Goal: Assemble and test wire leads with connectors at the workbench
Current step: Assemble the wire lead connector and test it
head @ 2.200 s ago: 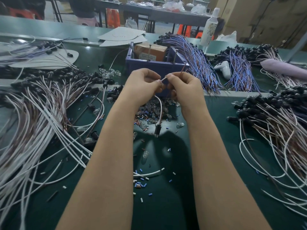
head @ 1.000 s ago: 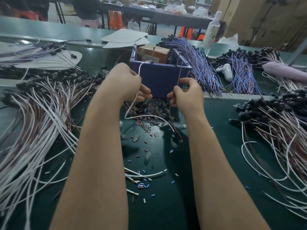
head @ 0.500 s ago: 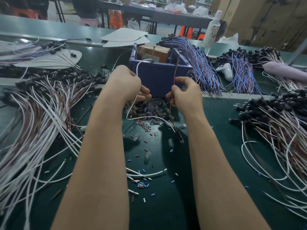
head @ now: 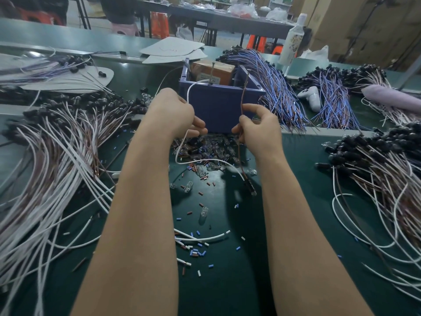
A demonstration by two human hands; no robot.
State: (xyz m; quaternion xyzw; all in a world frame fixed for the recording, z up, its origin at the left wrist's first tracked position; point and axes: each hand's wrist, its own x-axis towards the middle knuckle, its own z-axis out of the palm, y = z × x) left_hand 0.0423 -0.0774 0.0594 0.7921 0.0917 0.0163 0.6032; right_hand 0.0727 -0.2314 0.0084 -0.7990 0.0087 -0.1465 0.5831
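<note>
Left hand [head: 173,112], drawn leftward, is closed round white wire [head: 188,93]. Brown wire [head: 243,92] is pinched by right hand [head: 259,131].

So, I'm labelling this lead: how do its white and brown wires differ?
The white wire, held in the left hand, curves over the blue bin; the brown wire, pinched by the right hand, rises almost straight. Below the hands, white loops, brown hangs straight. Both end at one black connector.
</note>
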